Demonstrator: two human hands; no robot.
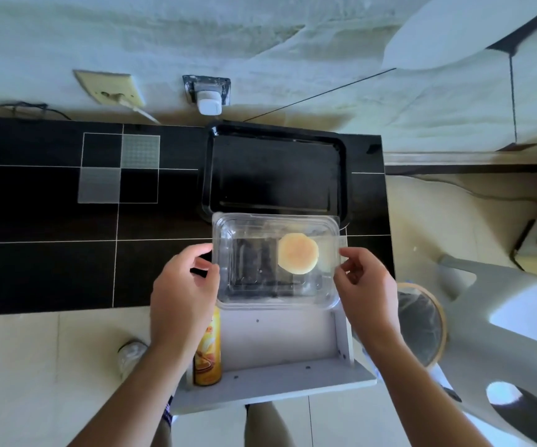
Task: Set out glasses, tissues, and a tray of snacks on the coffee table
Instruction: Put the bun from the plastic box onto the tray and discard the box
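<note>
I have the clear box (276,262) between both hands, over the near edge of the black table (51,221), just this side of the tray (276,171).

Left hand (184,293): fingers curled at the box's left wall, thumb up by the rim. It looks like a light side grip; the exact contact is hard to read through the clear plastic. Right hand (365,285): thumb and fingertips pinch the right rim, the other fingers loosely bent. Two-sided hold, presumably to keep the box level so the contents do not slide.

Contents: one round pale bun (297,253), in the box's right half, nearer my right fingers than my left. The rest of the box appears empty. I cannot tell whether the lid is shut.

Tray: bare, flat on the table against the wall side, touching or just overlapped by the box's far edge. I judge it is placed there to receive the snacks, box held right at its near rim for the transfer.

Below the box: a small grey shelf (280,350), with a yellow can (208,353) upright at its left end, under my left wrist.

No glasses or tissues in view.
</note>
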